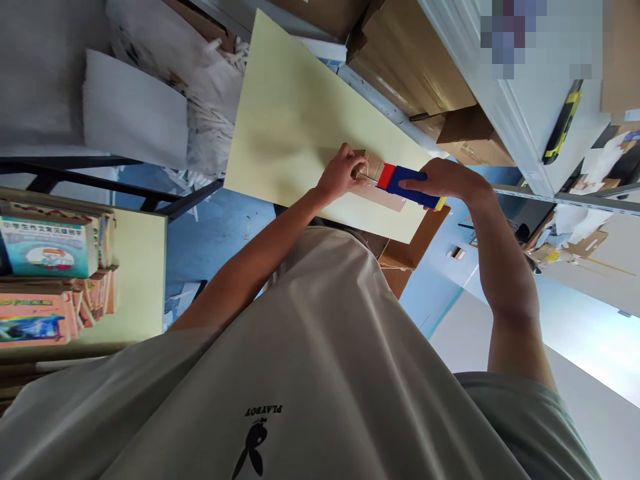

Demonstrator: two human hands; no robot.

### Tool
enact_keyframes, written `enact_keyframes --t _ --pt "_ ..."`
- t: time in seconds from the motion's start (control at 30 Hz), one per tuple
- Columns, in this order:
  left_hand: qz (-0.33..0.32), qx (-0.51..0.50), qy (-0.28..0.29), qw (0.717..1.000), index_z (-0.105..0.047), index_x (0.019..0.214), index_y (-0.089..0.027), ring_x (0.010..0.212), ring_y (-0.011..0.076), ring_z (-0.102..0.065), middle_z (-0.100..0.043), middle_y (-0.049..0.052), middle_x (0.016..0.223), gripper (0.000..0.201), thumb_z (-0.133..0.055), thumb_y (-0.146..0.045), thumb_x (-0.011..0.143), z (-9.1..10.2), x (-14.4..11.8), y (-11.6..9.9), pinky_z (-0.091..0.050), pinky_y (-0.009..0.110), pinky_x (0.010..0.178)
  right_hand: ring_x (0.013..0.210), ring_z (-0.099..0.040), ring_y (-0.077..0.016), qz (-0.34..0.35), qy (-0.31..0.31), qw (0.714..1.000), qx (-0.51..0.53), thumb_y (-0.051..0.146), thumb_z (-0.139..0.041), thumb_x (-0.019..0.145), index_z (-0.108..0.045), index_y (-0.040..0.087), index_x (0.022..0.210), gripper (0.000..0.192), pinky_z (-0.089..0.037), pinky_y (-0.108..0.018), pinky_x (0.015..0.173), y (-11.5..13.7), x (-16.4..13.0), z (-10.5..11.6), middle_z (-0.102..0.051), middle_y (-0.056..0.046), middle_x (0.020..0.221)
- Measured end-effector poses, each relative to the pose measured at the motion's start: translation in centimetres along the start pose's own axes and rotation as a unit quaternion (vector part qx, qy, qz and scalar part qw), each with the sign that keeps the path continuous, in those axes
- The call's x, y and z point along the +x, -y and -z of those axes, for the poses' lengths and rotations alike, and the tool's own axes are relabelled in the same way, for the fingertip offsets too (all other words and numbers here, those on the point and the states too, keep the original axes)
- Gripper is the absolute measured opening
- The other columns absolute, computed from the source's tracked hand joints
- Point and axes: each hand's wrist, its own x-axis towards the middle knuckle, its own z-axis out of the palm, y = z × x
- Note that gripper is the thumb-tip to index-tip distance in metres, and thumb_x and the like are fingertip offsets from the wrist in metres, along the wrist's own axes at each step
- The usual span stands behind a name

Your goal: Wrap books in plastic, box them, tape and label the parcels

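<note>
A brown cardboard piece (379, 197), perhaps a small box, lies on the pale yellow board (280, 113) in front of me. At its left end my left hand (341, 172) is closed, its fingertips pinching the cardboard's edge. My right hand (445, 179) is wrapped over a blue block-shaped item (411, 187) with a red band and a yellow end. That item rests over the right part of the cardboard. A thin light strip runs from its red end toward my left fingers; I cannot make out what it is.
Cardboard boxes (415, 60) stand along the far side. An open carton (417, 243) sits below the board's right end. A yellow-black utility knife (564, 123) lies on a grey shelf at upper right. Books (47, 247) are stacked at left, near crumpled white sheeting (210, 113).
</note>
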Motion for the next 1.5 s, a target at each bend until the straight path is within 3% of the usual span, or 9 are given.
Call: enact_keyframes --t 0.2,0.4,0.67,0.8,0.97,1.1,1.27,1.5 --pt "-0.001 0.064 0.004 0.998 -0.082 0.141 -0.026 0.115 0.0306 -0.08 -0.077 0.011 0.131 0.049 -0.102 -0.04 0.099 0.9 -1.7 -0.8 -0.066 0.046 0.111 0.081 -0.076 -0.0319 0.058 -0.019 0.997 0.047 0.089 -0.061 0.112 -0.085 0.017 0.105 0.076 -0.055 -0.044 0.078 -0.9 -0.1 -1.2 -0.076 -0.014 0.078" --pt "0.022 0.092 -0.055 0.994 -0.08 0.152 -0.025 0.107 0.0237 -0.079 -0.081 0.008 0.117 0.045 -0.086 -0.028 0.108 0.5 -4.1 -1.8 -0.065 0.04 0.111 0.092 -0.078 -0.0363 0.101 -0.078 0.992 0.006 0.085 -0.061 0.113 -0.085 0.014 0.113 0.075 -0.053 -0.044 0.083 0.6 -1.5 -2.4 -0.08 -0.019 0.089" --pt "0.003 0.105 -0.106 0.989 -0.084 0.143 -0.026 0.11 0.0242 -0.081 -0.081 0.01 0.118 0.036 -0.081 -0.05 0.116 -0.6 -5.1 -1.6 -0.066 0.039 0.11 0.093 -0.077 -0.036 0.11 -0.1 0.989 -0.011 0.084 -0.059 0.114 -0.085 0.013 0.115 0.076 -0.051 -0.042 0.084 -0.5 -1.4 -4.2 -0.081 -0.02 0.091" --pt "-0.02 0.114 -0.091 0.989 -0.084 0.142 -0.027 0.121 0.0273 -0.083 -0.08 0.013 0.127 0.046 -0.07 -0.065 0.12 -1.0 -5.2 -1.0 -0.067 0.043 0.116 0.089 -0.075 -0.034 0.12 -0.092 0.989 0.003 0.086 -0.06 0.112 -0.084 0.013 0.115 0.078 -0.051 -0.042 0.081 -2.3 0.1 -4.9 -0.08 -0.019 0.089" --pt "-0.034 0.123 -0.065 0.99 -0.08 0.157 -0.03 0.132 0.0303 -0.082 -0.078 0.015 0.135 0.055 -0.065 -0.069 0.12 -1.3 -5.4 0.3 -0.066 0.045 0.123 0.084 -0.073 -0.0322 0.124 -0.082 0.989 0.029 0.09 -0.06 0.11 -0.083 0.014 0.109 0.079 -0.049 -0.042 0.075 -4.1 2.1 -6.0 -0.075 -0.016 0.081" --pt "-0.041 0.159 -0.065 0.984 -0.078 0.16 -0.028 0.132 0.0314 -0.083 -0.078 0.017 0.14 0.069 -0.056 -0.08 0.119 -1.5 -6.2 0.7 -0.067 0.047 0.124 0.082 -0.071 -0.03 0.133 -0.077 0.986 0.064 0.086 -0.063 0.11 -0.081 0.016 0.104 0.073 -0.048 -0.042 0.074 -4.9 2.5 -7.1 -0.071 -0.013 0.078" --pt "-0.02 0.167 -0.092 0.981 -0.083 0.152 -0.028 0.128 0.0286 -0.084 -0.078 0.016 0.135 0.072 -0.051 -0.083 0.119 -2.0 -7.2 -0.1 -0.068 0.043 0.121 0.08 -0.07 -0.0296 0.155 -0.077 0.979 0.11 0.088 -0.065 0.108 -0.081 0.017 0.103 0.073 -0.049 -0.041 0.075 -5.5 1.8 -8.5 -0.071 -0.012 0.076" --pt "0.014 0.178 -0.049 0.983 -0.084 0.152 -0.028 0.135 0.03 -0.077 -0.075 0.017 0.134 0.058 -0.059 -0.07 0.121 -2.3 -6.9 -2.6 -0.062 0.044 0.125 0.088 -0.077 -0.0339 0.126 -0.051 0.985 0.106 0.087 -0.062 0.11 -0.085 0.012 0.118 0.079 -0.054 -0.042 0.076 -6.5 3.1 -10.6 -0.084 -0.021 0.093"
